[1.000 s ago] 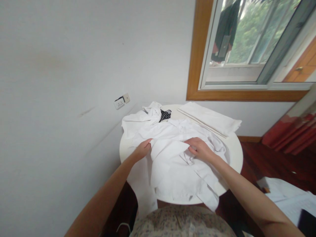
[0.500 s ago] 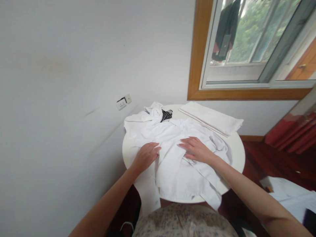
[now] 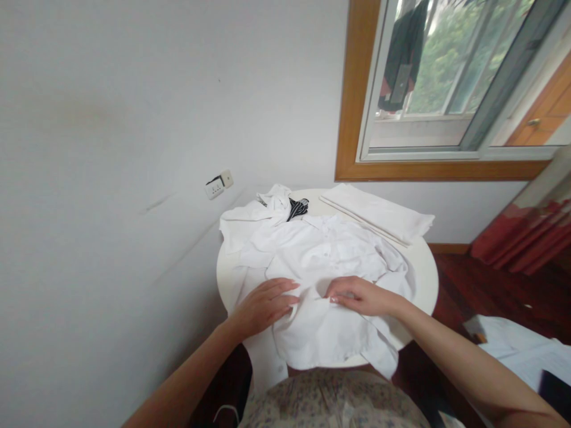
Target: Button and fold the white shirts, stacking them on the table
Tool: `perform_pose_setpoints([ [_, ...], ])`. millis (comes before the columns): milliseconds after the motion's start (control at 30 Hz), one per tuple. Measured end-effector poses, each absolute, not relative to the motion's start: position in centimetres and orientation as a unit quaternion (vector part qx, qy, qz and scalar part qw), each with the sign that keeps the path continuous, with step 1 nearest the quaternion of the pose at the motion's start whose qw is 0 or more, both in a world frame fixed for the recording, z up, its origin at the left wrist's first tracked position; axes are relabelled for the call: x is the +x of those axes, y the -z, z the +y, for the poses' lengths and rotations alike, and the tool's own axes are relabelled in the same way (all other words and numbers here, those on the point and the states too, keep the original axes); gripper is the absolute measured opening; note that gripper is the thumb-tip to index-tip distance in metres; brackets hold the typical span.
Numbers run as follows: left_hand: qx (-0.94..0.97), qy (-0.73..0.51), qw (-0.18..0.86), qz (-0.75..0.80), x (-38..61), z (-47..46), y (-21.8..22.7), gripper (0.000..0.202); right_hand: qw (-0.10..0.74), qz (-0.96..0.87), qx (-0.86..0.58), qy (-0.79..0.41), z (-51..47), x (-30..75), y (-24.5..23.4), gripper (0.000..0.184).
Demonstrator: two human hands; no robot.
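Observation:
A white button-up shirt (image 3: 307,255) lies spread over a round white table (image 3: 426,279), its collar toward the wall. Both sleeves hang over the near edge. My left hand (image 3: 267,306) rests on the left part of the shirt with its fingers stretched out. On the right, my right hand (image 3: 357,295) pinches a fold of the shirt's fabric between thumb and fingers, lifting it slightly. Small wrinkles run between the two hands.
At the table's back left lies a crumpled white garment (image 3: 254,217) beside a black-and-white striped cloth (image 3: 298,208). A folded white cloth (image 3: 379,214) sits at the back right. The wall and window frame (image 3: 446,171) border the far side. Papers (image 3: 513,339) are at the lower right.
Both hands have moved nearer to me over the shirt. My right hand has gone from lying with fingers spread to pinching the fabric. The shirt's upper front is smoother.

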State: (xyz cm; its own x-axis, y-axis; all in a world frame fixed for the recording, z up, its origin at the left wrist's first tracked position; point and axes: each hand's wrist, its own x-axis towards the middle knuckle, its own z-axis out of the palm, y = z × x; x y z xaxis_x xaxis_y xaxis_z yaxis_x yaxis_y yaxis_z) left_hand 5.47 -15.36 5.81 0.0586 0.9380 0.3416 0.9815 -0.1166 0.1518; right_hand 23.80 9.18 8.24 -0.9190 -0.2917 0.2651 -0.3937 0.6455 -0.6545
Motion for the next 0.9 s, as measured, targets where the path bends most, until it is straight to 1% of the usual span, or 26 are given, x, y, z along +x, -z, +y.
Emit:
perform_pose_setpoints([
  [67, -0.726, 0.211, -0.017, -0.655, 6.0, -15.9, -6.3, 0.026, 0.023, -0.905, 0.214, -0.367, 8.8, 24.3, -8.6, 0.030],
  [100, -0.718, 0.229, -0.057, -0.655, 6.2, -16.2, -6.6, 0.029, 0.027, -0.909, 0.213, -0.358, 8.7, 24.5, -8.6, 0.030],
  [167, -0.689, 0.251, -0.128, -0.667, 6.4, -16.8, -7.4, 0.033, 0.078, -0.924, 0.179, -0.328, 8.8, 24.9, -8.3, 0.032],
  [233, -0.664, 0.243, -0.179, -0.684, 6.2, -17.5, -8.2, 0.034, 0.118, -0.939, 0.139, -0.291, 8.8, 25.3, -7.6, 0.036],
  [267, -0.655, 0.231, -0.198, -0.692, 6.0, -17.7, -8.6, 0.035, 0.117, -0.945, 0.130, -0.276, 8.8, 25.6, -7.2, 0.039],
  [367, -0.635, 0.184, -0.233, -0.713, 5.1, -17.5, -9.9, 0.044, 0.061, -0.955, 0.142, -0.253, 8.5, 26.7, -6.1, 0.045],
  [400, -0.632, 0.173, -0.230, -0.720, 4.9, -17.0, -10.4, 0.048, 0.052, -0.957, 0.142, -0.246, 8.3, 27.1, -5.9, 0.046],
  [467, -0.634, 0.166, -0.181, -0.734, 5.2, -15.3, -11.2, 0.051, 0.063, -0.966, 0.114, -0.225, 8.0, 27.9, -5.6, 0.049],
  [567, -0.660, 0.179, -0.067, -0.727, 7.6, -11.9, -11.7, 0.041, 0.099, -0.980, 0.017, -0.174, 7.9, 28.9, -5.2, 0.050],
  [633, -0.700, 0.144, -0.066, -0.696, 10.0, -9.8, -11.2, 0.040, 0.099, -0.983, -0.043, -0.147, 8.1, 29.2, -4.8, 0.047],
  [667, -0.716, 0.116, -0.067, -0.685, 11.2, -9.0, -10.8, 0.044, 0.093, -0.984, -0.061, -0.138, 8.2, 29.3, -4.5, 0.044],
  [733, -0.732, 0.046, -0.054, -0.678, 13.2, -8.1, -9.7, 0.044, 0.080, -0.986, -0.072, -0.129, 8.4, 29.4, -3.9, 0.037],
  [833, -0.746, -0.015, -0.033, -0.665, 14.2, -7.8, -8.6, 0.026, 0.090, -0.986, -0.060, -0.125, 8.8, 29.4, -3.5, 0.030],
  [900, -0.751, 0.006, -0.042, -0.659, 13.7, -8.1, -8.9, 0.021, 0.111, -0.983, -0.049, -0.139, 9.1, 29.4, -3.8, 0.030],
])
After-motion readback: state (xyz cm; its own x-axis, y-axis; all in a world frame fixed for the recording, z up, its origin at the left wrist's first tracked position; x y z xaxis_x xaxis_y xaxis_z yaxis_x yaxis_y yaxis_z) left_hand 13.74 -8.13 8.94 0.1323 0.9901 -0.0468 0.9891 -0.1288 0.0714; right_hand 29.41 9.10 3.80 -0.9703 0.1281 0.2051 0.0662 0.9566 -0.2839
